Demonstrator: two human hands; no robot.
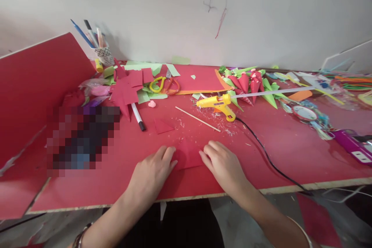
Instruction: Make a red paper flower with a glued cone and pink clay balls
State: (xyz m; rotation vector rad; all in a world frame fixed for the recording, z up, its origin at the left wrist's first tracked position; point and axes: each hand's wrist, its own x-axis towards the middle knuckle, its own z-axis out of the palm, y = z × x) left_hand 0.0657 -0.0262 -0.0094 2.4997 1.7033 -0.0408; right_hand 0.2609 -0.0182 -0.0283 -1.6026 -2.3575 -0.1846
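Note:
My left hand (153,170) and my right hand (223,162) lie on the red table (290,151) near its front edge. Between them sits a small red paper piece (188,155). The fingertips of both hands press on its left and right edges, fingers held together and bent over the paper. A second small red paper piece (162,126) lies just behind, and a thin wooden stick (197,119) lies at an angle beyond it.
A yellow glue gun (216,104) with a black cord (267,155) lies behind my right hand. Red and green paper cones (250,83) are heaped at the back right. Scissors (164,84), a marker (138,116), red paper scraps (128,87) and a pen cup (103,54) stand back left.

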